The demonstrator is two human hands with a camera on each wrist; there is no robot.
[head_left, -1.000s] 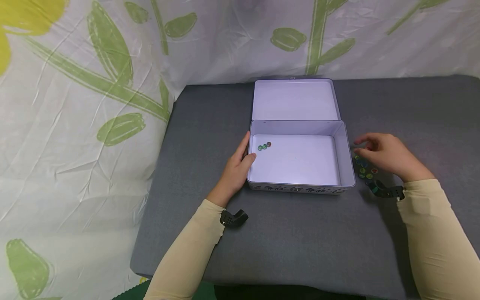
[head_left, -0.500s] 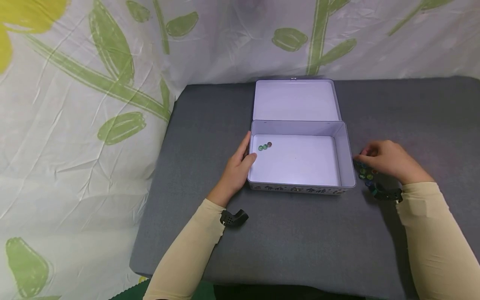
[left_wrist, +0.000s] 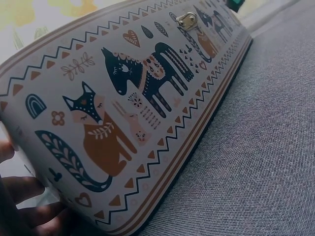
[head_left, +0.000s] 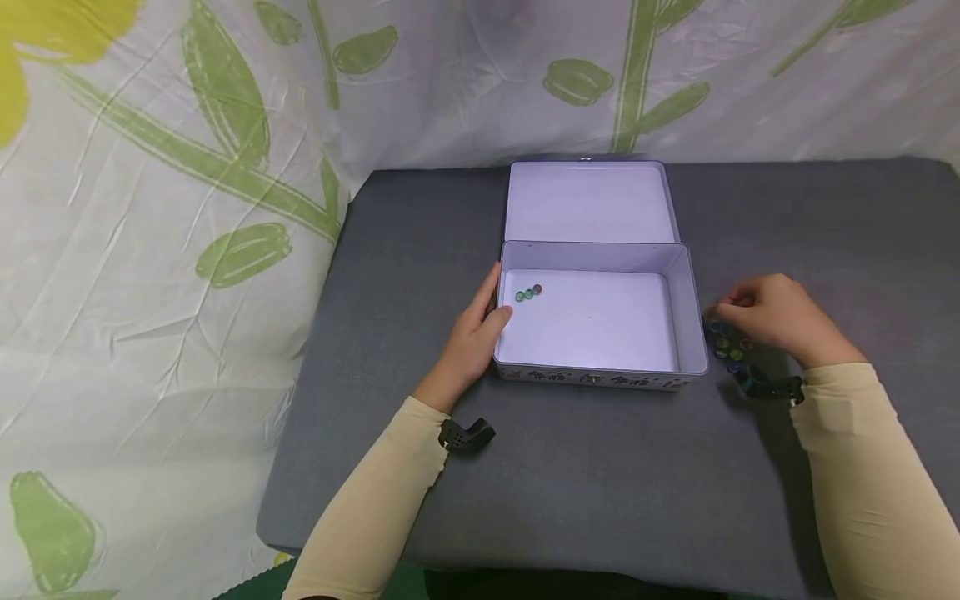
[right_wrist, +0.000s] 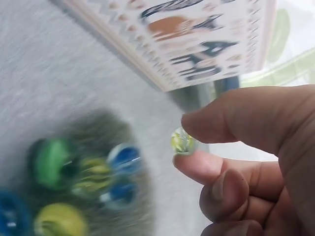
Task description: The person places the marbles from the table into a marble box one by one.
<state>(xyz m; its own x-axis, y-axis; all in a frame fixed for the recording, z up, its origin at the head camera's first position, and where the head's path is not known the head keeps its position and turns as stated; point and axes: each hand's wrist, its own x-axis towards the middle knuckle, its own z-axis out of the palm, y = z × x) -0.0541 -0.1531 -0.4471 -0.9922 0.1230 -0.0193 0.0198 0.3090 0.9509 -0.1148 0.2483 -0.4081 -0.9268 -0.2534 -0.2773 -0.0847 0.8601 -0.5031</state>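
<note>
A metal tin box (head_left: 592,379) with animal pictures stands on the table, its hinged lid (head_left: 590,200) laid back. My left hand (head_left: 471,337) grips the box's left side, thumb over the rim and fingers against the outer wall. Inside, near the left wall, lie two green marbles (head_left: 528,293) and a reddish marble (head_left: 537,290). Thumb and forefinger of my right hand (right_wrist: 246,152) pinch a clear marble (right_wrist: 181,141) with yellow swirls, just right of the box. Below that hand lie several loose marbles, among them a green marble (right_wrist: 53,162) and a yellow marble (right_wrist: 61,221).
A grey cloth covers the table (head_left: 600,483). Behind it and on the left hangs a white curtain (head_left: 465,92) with green leaves. A black wrist camera (head_left: 467,435) sits on the left wrist, and another is strapped to the right.
My right hand has come slightly down toward the marbles beside the box, and its fingertips have closed together. The left hand and the box stay in place.
</note>
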